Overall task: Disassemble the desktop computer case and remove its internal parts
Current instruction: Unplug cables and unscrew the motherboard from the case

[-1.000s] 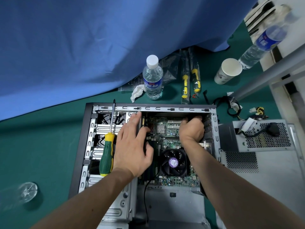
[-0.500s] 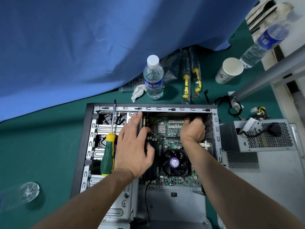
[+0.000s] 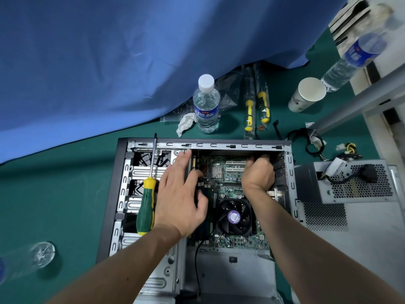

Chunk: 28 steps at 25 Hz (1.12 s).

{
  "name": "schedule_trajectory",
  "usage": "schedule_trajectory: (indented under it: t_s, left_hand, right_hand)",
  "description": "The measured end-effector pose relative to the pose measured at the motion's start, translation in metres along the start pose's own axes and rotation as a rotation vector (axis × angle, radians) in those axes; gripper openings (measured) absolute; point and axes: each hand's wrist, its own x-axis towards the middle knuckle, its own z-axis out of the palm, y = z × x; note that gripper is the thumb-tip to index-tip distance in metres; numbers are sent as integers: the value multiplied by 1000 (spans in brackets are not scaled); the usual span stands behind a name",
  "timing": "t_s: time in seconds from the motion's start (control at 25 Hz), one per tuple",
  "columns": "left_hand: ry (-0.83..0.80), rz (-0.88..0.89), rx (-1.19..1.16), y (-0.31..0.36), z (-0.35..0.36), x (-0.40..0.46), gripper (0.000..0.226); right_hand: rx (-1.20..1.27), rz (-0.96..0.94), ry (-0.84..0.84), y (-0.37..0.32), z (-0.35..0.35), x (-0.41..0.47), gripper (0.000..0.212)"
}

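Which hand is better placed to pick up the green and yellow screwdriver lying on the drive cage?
Left. The left hand lies open right beside the screwdriver. The right hand is curled deep at the far right of the motherboard.

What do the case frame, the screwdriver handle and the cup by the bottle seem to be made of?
Case frame: seemingly bare sheet metal, dull silver with stamped slots and ribs.
Screwdriver handle: probably hard plastic, glossy green with yellow ends; the shaft looks like steel.
Cup: likely paper, matte white with a thin rolled rim.
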Motion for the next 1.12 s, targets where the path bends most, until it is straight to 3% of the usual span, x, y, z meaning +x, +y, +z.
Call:
schedule_trajectory:
  t_s: [0.48, 0.68, 1.12]
  left_hand:
    - [-13, -13, -4, -1, 1, 0, 39]
    - [-19, -14, 9, 0, 0, 0, 39]
    - [-14, -13, 13, -1, 1, 0, 39]
  right_hand:
    - [224, 142, -6, 5, -1, 4, 25]
    - [112, 58, -9, 5, -2, 2, 21]
    - [229, 198, 6, -1, -6, 8, 20]
